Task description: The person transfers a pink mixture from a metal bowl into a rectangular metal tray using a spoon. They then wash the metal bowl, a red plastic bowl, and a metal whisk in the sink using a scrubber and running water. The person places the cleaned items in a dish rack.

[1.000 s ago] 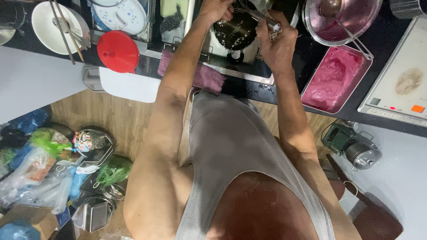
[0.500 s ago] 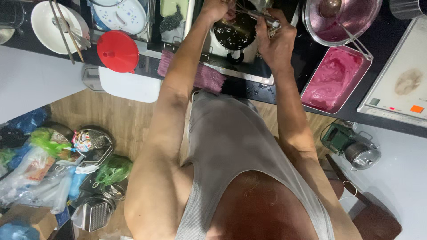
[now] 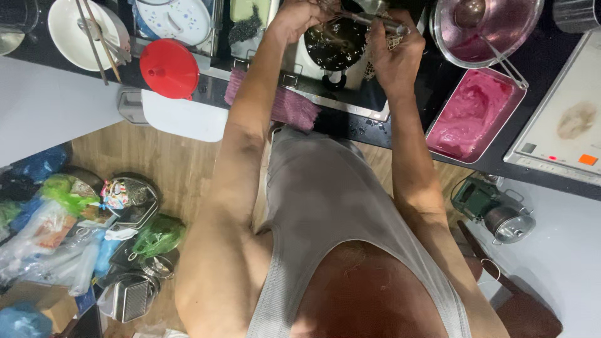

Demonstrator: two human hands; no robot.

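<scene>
Evidently the work was at the sink, near the far edge of the bench (image 3: 551, 69). The left hand (image 3: 299, 19) was clenched on the rim of a small dark pan (image 3: 335, 44), tipping it over the metal sink tray (image 3: 313, 94) so that any water would run down and not onto the bench. The right hand (image 3: 395, 59) had its fingers (image 3: 382, 34) closed around the pan's metal handle (image 3: 375, 22), with what looked like a scrubbing pad pressed under the palm — the pictures did not show it clearly. Holding the pan from both sides kept it steady while it was being scrubbed.

A pink cloth (image 3: 285, 103) hung over the bench's near edge just below the sink, within easy reach. To the right, a rectangular tray of pink batter (image 3: 472, 116) lay well clear of the washing, with a round steel bowl (image 3: 494, 25) smeared pink beyond it toward the far edge. A red funnel (image 3: 168, 67) and a white plate with chopsticks (image 3: 81, 34) sat toward the bench's left end.

Against the picture half a second earlier, little had changed — both hands had kept the same grips, the pan had stayed over the sink, and it seemed tilted only slightly differently. The tray, bowl and funnel had not moved.
</scene>
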